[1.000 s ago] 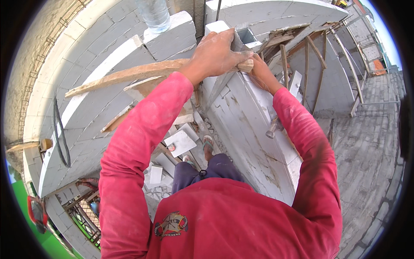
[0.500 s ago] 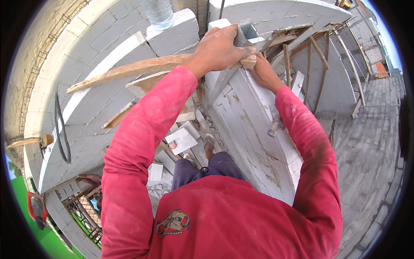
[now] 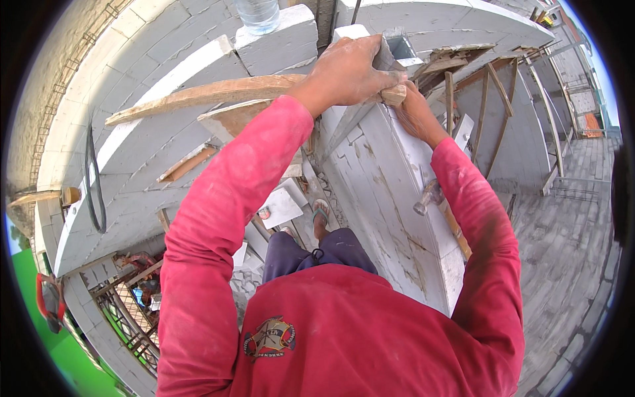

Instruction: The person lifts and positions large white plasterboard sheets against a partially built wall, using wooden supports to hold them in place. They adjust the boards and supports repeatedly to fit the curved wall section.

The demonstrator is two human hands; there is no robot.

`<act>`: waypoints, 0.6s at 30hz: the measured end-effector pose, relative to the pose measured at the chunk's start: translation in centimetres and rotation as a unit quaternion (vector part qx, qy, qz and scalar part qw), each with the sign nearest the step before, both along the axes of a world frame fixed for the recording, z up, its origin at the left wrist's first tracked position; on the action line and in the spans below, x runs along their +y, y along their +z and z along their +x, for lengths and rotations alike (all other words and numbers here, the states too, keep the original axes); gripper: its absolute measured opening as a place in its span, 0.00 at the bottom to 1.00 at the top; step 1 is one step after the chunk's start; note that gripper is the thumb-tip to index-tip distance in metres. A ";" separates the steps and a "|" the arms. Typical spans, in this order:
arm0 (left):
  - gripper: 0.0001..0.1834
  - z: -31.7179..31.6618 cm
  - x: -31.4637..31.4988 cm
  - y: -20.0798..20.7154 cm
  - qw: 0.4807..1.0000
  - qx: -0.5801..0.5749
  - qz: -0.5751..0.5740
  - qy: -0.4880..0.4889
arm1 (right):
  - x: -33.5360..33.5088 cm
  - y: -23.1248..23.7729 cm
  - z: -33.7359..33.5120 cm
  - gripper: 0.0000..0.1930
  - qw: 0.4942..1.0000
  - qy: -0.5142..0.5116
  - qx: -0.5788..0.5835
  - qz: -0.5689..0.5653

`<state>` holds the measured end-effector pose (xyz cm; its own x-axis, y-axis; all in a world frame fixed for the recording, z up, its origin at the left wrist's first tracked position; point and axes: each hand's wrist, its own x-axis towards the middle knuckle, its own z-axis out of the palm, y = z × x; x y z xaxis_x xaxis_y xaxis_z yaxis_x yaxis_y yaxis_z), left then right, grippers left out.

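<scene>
My left hand [image 3: 350, 71] is closed over the far end of a long rough wooden strip [image 3: 198, 98], thumb along its top. The strip runs left across the pale block walls and ends in a cut face beside the thumb. My right hand [image 3: 421, 114] is closed at that same end from the right, its fingers partly hidden behind the wood. A grey angled piece [image 3: 386, 61] stands against my left fingers, next to an open rectangular metal tube [image 3: 401, 47]. Below, on the wall top [image 3: 413, 155] by my right forearm, lies a hammer [image 3: 433, 196] with a wooden handle.
A clear plastic bottle [image 3: 258, 14] stands on a white block [image 3: 278, 41] at the back left. A black cable loop [image 3: 94, 185] hangs over the left wall. Boards and offcuts [image 3: 281, 206] lie around my feet. Wooden props [image 3: 486, 112] lean at the right.
The view has shifted slightly, so the walls and both hands sit a little further right. More of the hammer's handle shows. Both hands keep their places at the wooden strip's end.
</scene>
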<state>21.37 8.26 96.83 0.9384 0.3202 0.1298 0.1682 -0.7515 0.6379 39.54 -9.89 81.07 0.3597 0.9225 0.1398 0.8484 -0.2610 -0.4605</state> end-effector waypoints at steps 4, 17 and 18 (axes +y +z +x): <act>0.38 0.3 0.1 -0.6 0.999 -0.046 0.020 0.012 | -0.1 1.2 -0.5 0.31 1.000 -0.020 0.019 -0.005; 0.30 -6.8 -1.7 -6.3 0.919 -0.385 0.073 0.053 | -16.5 11.3 -9.3 0.21 0.971 -0.217 -0.052 -0.086; 0.28 -8.5 -2.4 -8.0 0.915 -0.400 0.009 0.056 | -17.7 11.3 -10.4 0.20 0.967 -0.229 -0.043 -0.099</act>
<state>12.83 5.88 88.79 0.5030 0.3990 0.7667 -0.2707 -0.7697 0.5782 29.10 -27.64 92.35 0.7319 0.6810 0.0244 0.6558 -0.6941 -0.2968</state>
